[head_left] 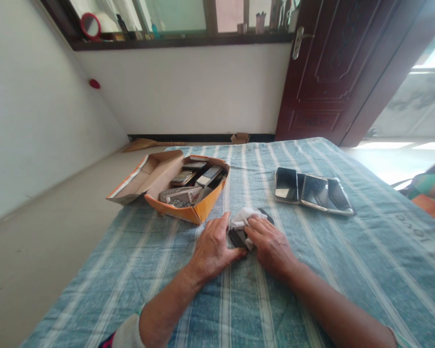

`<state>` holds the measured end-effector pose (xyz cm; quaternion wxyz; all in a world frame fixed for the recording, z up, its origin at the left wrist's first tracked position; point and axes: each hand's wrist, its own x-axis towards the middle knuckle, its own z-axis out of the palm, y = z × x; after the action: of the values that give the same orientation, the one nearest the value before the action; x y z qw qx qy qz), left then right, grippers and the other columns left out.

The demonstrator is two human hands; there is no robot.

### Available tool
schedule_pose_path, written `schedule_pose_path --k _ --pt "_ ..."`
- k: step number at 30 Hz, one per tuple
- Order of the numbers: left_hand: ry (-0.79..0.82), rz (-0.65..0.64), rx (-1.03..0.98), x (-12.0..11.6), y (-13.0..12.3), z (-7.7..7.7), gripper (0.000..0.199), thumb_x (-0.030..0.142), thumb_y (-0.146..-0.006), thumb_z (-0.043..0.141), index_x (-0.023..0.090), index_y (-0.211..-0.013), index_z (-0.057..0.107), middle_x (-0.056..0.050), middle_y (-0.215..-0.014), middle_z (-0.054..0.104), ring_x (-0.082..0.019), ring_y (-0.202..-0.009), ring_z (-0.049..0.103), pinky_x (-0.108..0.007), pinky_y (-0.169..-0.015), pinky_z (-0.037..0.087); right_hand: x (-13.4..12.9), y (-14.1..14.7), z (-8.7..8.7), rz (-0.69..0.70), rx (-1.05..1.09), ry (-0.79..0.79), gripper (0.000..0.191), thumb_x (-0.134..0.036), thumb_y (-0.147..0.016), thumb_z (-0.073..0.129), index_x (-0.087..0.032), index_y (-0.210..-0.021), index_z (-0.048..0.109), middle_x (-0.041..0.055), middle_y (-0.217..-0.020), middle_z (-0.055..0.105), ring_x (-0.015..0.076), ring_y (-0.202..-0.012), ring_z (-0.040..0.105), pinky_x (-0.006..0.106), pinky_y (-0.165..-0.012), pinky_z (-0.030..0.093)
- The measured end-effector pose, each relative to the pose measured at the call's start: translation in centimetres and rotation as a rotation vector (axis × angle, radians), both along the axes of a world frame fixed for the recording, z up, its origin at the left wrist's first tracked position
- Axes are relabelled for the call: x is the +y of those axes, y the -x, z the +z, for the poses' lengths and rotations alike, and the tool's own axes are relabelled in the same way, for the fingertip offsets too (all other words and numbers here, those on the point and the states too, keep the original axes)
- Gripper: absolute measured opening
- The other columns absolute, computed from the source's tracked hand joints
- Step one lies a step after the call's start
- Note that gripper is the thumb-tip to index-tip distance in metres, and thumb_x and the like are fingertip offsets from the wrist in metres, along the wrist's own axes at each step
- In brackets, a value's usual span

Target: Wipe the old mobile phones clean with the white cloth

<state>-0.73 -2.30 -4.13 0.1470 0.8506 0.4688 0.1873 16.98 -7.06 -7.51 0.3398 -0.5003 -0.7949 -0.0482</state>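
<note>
A dark phone (pixel 238 238) lies on the table in front of me, partly covered by a crumpled white cloth (pixel 247 215) and by my fingers. My left hand (pixel 214 245) grips its left side, thumb at the near edge and fingers at the far left. My right hand (pixel 270 241) presses the cloth onto the phone with bent fingers. Another dark edge pokes out beyond the cloth on the right; whether it belongs to the same phone I cannot tell. To the left of my hands stands an open orange cardboard box (pixel 212 199) holding several old phones (pixel 183 195).
On the right lie a dark phone (pixel 286 184), a light-framed phone (pixel 314 191) and a larger device (pixel 340 195), overlapping. A striped blue-green cloth (pixel 188 299) covers the table. Behind are a white wall, a windowsill with small items and a dark red door (pixel 322 72).
</note>
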Motion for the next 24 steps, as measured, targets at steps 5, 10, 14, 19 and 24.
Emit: schedule_pose_path --k 5,10,14,19,24 --pt "0.039 -0.018 -0.034 0.2 0.1 0.6 0.083 0.033 -0.056 0.081 0.016 -0.129 0.047 -0.007 -0.1 0.063 -0.027 -0.095 0.06 -0.042 -0.087 0.05 -0.2 -0.1 -0.1 0.008 0.033 0.036 0.029 -0.005 -0.084 0.049 -0.016 -0.106 0.065 0.0137 -0.115 0.065 0.0272 -0.121 0.053 0.048 -0.103 0.045" --pt "0.035 -0.04 -0.077 0.4 0.3 0.6 0.069 0.027 -0.059 0.077 0.017 -0.122 0.051 -0.008 -0.101 0.064 -0.027 -0.094 0.062 -0.042 -0.086 0.05 -0.7 0.5 0.5 0.101 0.052 0.075 0.037 -0.005 -0.08 0.048 -0.015 -0.112 0.063 0.0138 -0.121 0.063 0.0266 -0.124 0.051 0.049 -0.107 0.041" --pt "0.04 -0.039 -0.092 0.6 0.3 0.6 0.063 0.024 -0.062 0.073 0.016 -0.121 0.051 -0.009 -0.102 0.065 -0.028 -0.095 0.062 -0.042 -0.085 0.05 -1.0 0.7 1.4 0.127 0.064 0.133 0.035 -0.013 -0.082 0.051 -0.013 -0.116 0.062 0.0142 -0.123 0.062 0.0271 -0.125 0.05 0.047 -0.109 0.039" --pt "0.005 -0.021 -0.062 0.4 0.1 0.5 0.053 0.027 -0.064 0.076 0.015 -0.112 0.056 -0.008 -0.096 0.065 -0.028 -0.093 0.062 -0.042 -0.084 0.05 -0.6 0.5 1.4 0.101 0.057 0.13 0.03 -0.014 -0.088 0.048 -0.014 -0.114 0.063 0.0133 -0.122 0.064 0.0254 -0.124 0.052 0.047 -0.109 0.04" --pt "0.003 0.003 -0.058 0.2 0.0 0.6 0.061 0.033 -0.062 0.081 0.017 -0.115 0.056 -0.006 -0.094 0.064 -0.026 -0.09 0.06 -0.04 -0.082 0.05 0.2 -0.4 0.3 0.04 0.091 0.08 0.035 -0.009 -0.09 0.042 -0.016 -0.117 0.062 0.0129 -0.121 0.064 0.0253 -0.124 0.053 0.048 -0.105 0.044"
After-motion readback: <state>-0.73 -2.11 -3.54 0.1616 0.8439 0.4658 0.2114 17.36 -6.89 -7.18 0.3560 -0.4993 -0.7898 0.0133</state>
